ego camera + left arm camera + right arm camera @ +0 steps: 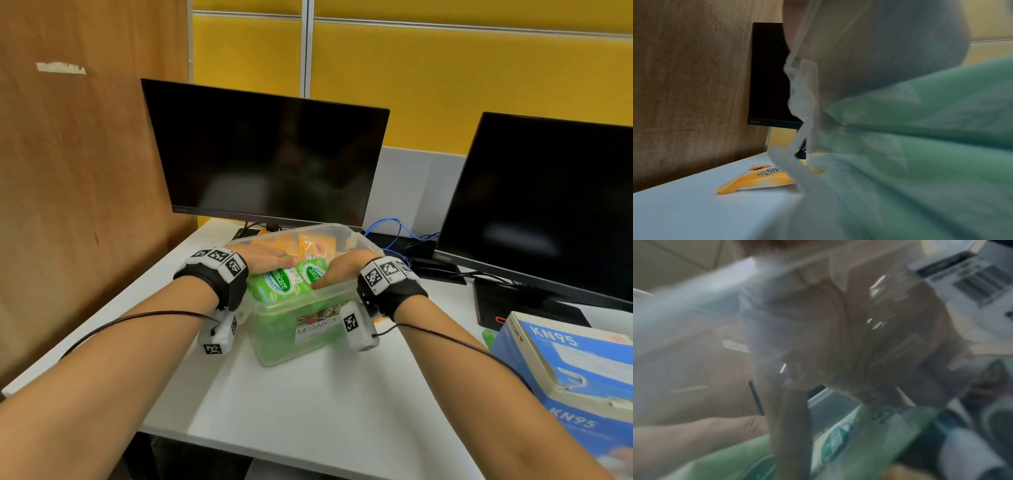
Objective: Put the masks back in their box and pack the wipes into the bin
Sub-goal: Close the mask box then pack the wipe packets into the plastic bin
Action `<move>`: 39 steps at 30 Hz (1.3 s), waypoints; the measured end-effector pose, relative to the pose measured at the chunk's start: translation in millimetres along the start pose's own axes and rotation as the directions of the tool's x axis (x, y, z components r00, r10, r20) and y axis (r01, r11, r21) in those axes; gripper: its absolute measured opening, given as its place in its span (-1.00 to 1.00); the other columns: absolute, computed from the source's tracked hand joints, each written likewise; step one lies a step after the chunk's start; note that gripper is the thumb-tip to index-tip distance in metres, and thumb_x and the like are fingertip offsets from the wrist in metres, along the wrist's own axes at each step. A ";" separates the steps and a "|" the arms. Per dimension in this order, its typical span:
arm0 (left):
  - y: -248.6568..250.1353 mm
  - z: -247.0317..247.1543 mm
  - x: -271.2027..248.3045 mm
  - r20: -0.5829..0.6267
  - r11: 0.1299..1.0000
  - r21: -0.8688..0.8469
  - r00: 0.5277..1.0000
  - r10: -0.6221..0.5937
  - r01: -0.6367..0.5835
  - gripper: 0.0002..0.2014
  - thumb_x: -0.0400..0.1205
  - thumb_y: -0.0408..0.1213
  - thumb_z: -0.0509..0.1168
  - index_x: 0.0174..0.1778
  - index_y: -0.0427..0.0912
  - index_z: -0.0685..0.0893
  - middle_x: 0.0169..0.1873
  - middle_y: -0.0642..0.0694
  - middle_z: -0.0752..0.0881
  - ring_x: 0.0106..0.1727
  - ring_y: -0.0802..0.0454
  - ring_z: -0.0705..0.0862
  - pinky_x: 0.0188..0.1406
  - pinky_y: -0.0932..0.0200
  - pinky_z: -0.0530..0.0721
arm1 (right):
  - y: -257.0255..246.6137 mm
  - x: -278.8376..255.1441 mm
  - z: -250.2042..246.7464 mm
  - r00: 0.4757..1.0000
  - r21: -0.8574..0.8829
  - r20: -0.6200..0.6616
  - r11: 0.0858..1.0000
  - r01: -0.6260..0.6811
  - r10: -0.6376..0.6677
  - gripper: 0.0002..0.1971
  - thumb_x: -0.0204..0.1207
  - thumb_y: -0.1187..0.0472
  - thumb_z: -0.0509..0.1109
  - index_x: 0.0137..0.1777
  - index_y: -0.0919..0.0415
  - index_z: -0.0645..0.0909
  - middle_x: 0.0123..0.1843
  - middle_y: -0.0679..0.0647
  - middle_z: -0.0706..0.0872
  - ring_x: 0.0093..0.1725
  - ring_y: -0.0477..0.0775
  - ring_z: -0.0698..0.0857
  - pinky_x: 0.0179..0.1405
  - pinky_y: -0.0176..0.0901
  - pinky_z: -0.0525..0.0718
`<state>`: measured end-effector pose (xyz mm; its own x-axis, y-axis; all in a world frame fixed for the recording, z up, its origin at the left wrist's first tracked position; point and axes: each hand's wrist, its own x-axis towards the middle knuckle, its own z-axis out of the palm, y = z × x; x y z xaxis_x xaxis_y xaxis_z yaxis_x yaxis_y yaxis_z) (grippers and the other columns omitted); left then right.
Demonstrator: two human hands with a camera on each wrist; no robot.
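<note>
Over on the left there's a wood-grain partition [85, 178], and one orange wipes sachet [756, 180] lies flat on the white desk [308, 394], just outside the bin's left wall, so that one isn't packed yet.

My left hand [263, 255] lies over the top of the green Sanicare wipes pack [279, 282], fingers fairly straight, pressing more than grabbing. That pack sits high, poking above the rim of the clear Megabox bin [305, 329], with more green packs under it and orange packs [313, 246] toward the back.

My right hand [340, 267] is on the other end of the same green pack, fingers curled down at its edge. Whether it's really gripping or just pushing, I can't tell; the right wrist view is a blur.

So I'd call this the wipes-packing step, nearly done. My guess for the next move: squash the top pack down level, then fetch the stray sachet. The packs are soft, crinkly film, so they should give; the bin is rigid translucent plastic.

Far right, the blue KN95 mask box [568, 377], glossy cardboard, is well apart from the bin with its top flap looking closed. No loose masks in sight.
</note>
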<state>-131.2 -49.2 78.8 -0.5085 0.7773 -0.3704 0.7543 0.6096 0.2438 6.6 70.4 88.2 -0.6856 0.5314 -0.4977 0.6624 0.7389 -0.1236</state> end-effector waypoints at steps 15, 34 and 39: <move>-0.4 1.8 4.5 0.070 0.993 -0.121 0.998 0.000 0.008 -0.32 0.61 0.37 -0.05 0.60 0.13 0.32 0.51 -0.02 0.47 0.49 -0.03 0.45 0.52 0.01 0.33 | -4.4 3.3 0.9 0.992 0.247 0.062 0.962 -0.118 0.106 -0.13 0.36 -0.33 0.41 0.59 0.07 0.26 0.48 0.13 0.48 0.40 0.22 0.52 0.30 0.10 0.55; 1.7 1.8 4.0 0.118 0.991 -0.134 0.993 -0.003 0.019 -0.33 0.61 0.37 -0.03 0.52 0.06 0.46 0.43 -0.03 0.55 0.41 -0.02 0.52 0.47 0.06 0.35 | -7.9 7.7 8.5 0.990 -0.015 -0.091 0.994 -0.109 0.107 -0.23 0.55 -0.38 0.12 0.62 0.11 0.27 0.59 0.12 0.38 0.54 0.20 0.39 0.47 0.14 0.34; 2.0 2.0 3.0 0.127 0.983 -0.185 0.991 0.040 -0.016 -0.38 0.66 0.27 -0.02 0.58 0.02 0.35 0.42 -0.05 0.57 0.35 0.00 0.57 0.42 0.09 0.43 | -3.3 -7.6 -1.6 0.996 0.283 0.075 0.956 -0.072 0.053 -0.32 0.55 -0.09 0.33 0.60 0.15 0.25 0.50 0.18 0.44 0.41 0.22 0.50 0.36 0.07 0.52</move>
<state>-130.3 -46.0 76.3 -0.4211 0.7751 -0.4710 0.6726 0.6152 0.4112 9.1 64.6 93.8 -0.6250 0.5369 -0.5667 0.7684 0.5513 -0.3251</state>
